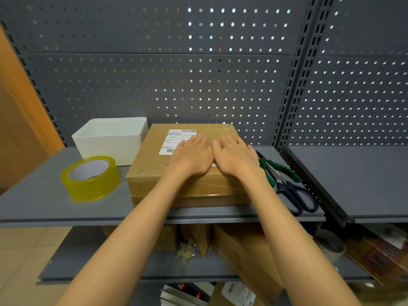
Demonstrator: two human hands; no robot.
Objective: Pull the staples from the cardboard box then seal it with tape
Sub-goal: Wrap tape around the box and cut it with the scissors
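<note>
On top of the cardboard box (154,171), the left hand (191,156) and the right hand (235,156) are being laid flat side by side, fingers straight and spread slightly, nothing being held in either. The lid is being pressed down near its front edge, apparently over the centre seam. Whether staples remain cannot be told, and a glossy film at the front wall suggests some tape is already being worn by the box. For this step to be done well, pressure is best being kept even across both palms, so that the flaps are being held level and closed before tape is drawn across them.

A white shipping label (176,141) is being partly covered by the left fingertips; barcodes are visible, but the print is too small to be read. The box is being supported on a grey shelf (44,195), with a roll of yellowish clear tape (90,178) just beside it on the left, a white bin (110,140) behind that, and green-handled pliers (278,167) and dark-handled scissors (294,195) on the right.
</note>
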